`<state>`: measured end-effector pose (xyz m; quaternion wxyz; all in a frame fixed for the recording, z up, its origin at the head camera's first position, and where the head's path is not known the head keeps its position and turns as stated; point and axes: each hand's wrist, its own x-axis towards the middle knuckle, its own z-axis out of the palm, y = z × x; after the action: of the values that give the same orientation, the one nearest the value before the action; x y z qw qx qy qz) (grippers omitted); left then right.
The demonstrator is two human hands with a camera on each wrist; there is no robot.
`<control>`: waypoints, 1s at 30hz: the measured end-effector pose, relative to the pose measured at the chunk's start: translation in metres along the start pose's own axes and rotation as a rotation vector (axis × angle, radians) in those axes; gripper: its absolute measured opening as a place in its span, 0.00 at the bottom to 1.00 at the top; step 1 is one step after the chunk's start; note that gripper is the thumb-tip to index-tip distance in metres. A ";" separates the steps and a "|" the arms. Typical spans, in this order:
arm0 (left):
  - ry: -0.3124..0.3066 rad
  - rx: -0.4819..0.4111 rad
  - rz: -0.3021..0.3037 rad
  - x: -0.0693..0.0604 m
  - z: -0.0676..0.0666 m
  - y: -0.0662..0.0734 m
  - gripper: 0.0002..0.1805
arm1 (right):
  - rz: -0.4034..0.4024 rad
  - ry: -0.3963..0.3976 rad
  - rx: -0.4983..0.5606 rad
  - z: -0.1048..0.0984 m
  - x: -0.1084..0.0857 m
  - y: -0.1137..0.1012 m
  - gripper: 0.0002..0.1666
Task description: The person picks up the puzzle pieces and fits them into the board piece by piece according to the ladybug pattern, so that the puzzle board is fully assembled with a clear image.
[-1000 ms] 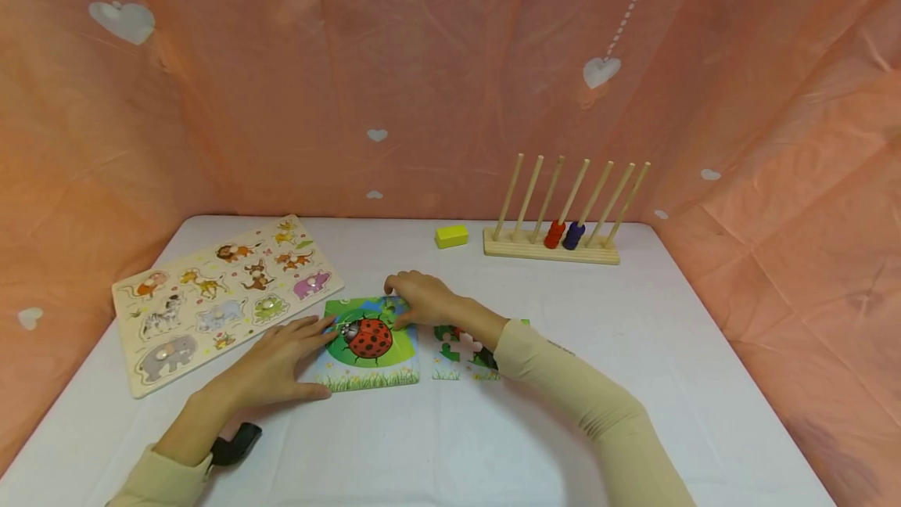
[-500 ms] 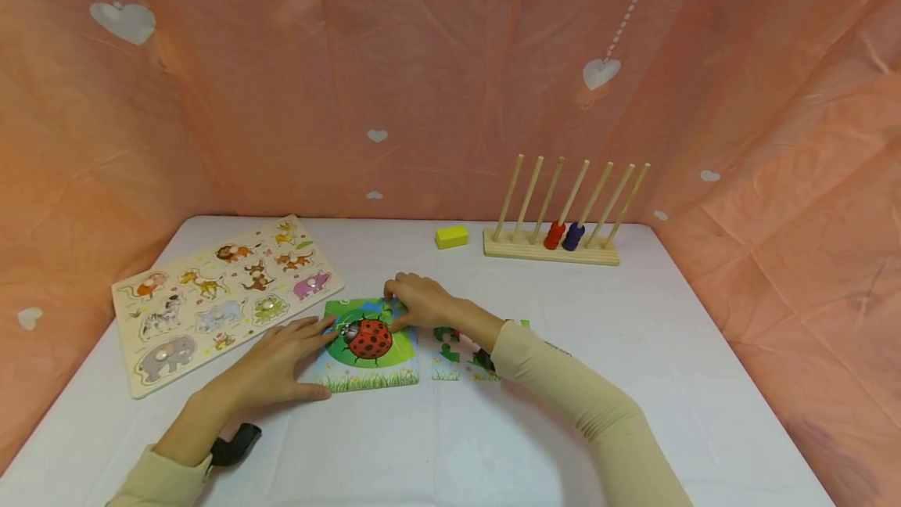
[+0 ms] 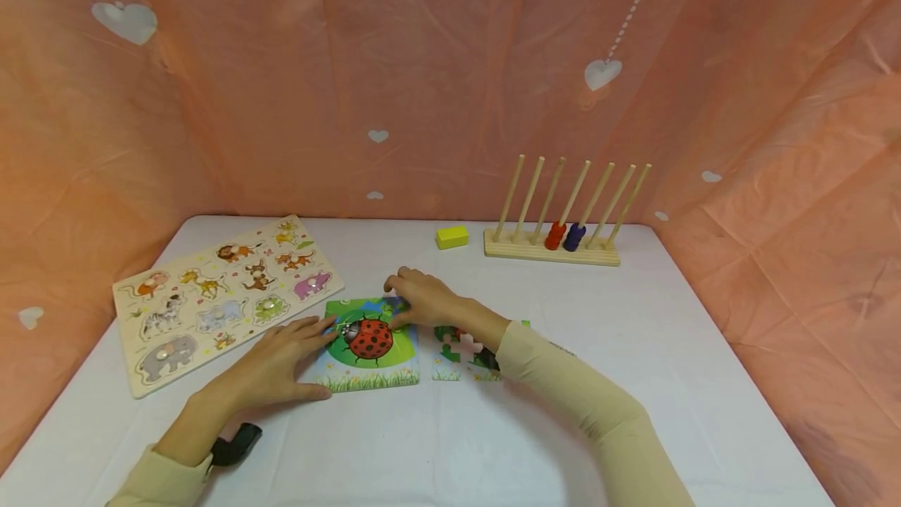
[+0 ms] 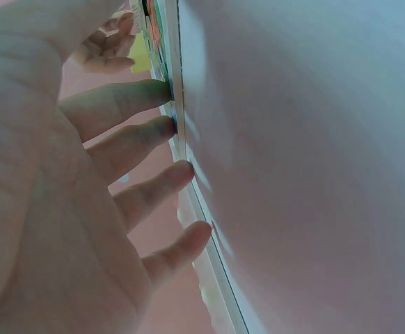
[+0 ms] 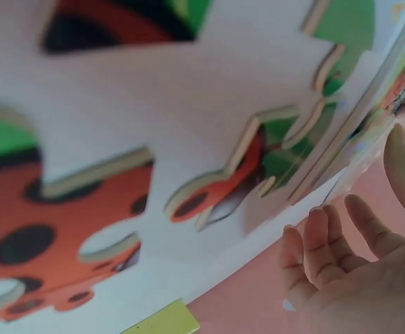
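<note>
A square ladybug picture board (image 3: 369, 337) lies at the middle of the table. My left hand (image 3: 278, 358) rests on its left edge with spread, fairly straight fingers; the left wrist view shows the fingertips of this hand (image 4: 84, 181) along a board edge. Over the board's upper right corner is my right hand (image 3: 425, 300), its thumb and fingers apart and bent a little. In the right wrist view nothing shows between the fingers of the right hand (image 5: 355, 264); the corner under them is partly hidden. Jigsaw pieces (image 3: 446, 370) lie right of the board, partly under the right forearm.
A wooden animal puzzle board (image 3: 239, 317) lies at the left. Toward the back edge are a yellow block (image 3: 452, 237) and a wooden peg rack (image 3: 552, 253) with red rings (image 3: 555, 236) and purple rings (image 3: 574, 238). Peach cloth surrounds the table.
The fingers of my right hand have risen slightly at the board's upper right corner, and the right forearm has shifted a little. My left hand and the board have stayed in place.
</note>
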<state>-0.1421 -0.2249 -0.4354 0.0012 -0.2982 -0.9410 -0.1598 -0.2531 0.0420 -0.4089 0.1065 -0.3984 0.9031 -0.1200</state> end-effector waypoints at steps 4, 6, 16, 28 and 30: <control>0.001 0.000 -0.001 0.000 -0.001 0.000 0.47 | -0.037 0.031 -0.081 -0.001 -0.011 -0.002 0.35; 0.003 -0.001 0.002 0.000 -0.001 0.000 0.47 | -0.051 0.021 -0.148 0.001 -0.021 -0.004 0.36; 0.004 -0.012 0.008 0.000 0.003 -0.001 0.47 | -0.055 -0.165 -0.278 0.023 -0.063 -0.013 0.48; -0.001 -0.012 -0.010 0.000 0.003 -0.003 0.48 | -0.037 -0.192 -0.304 0.025 -0.058 -0.022 0.47; -0.001 -0.010 -0.010 0.000 0.003 -0.003 0.48 | -0.027 -0.198 -0.300 0.025 -0.057 -0.023 0.47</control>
<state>-0.1429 -0.2264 -0.4387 -0.0016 -0.2936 -0.9417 -0.1644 -0.1926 0.0664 -0.4206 0.1325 -0.4315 0.8907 0.0545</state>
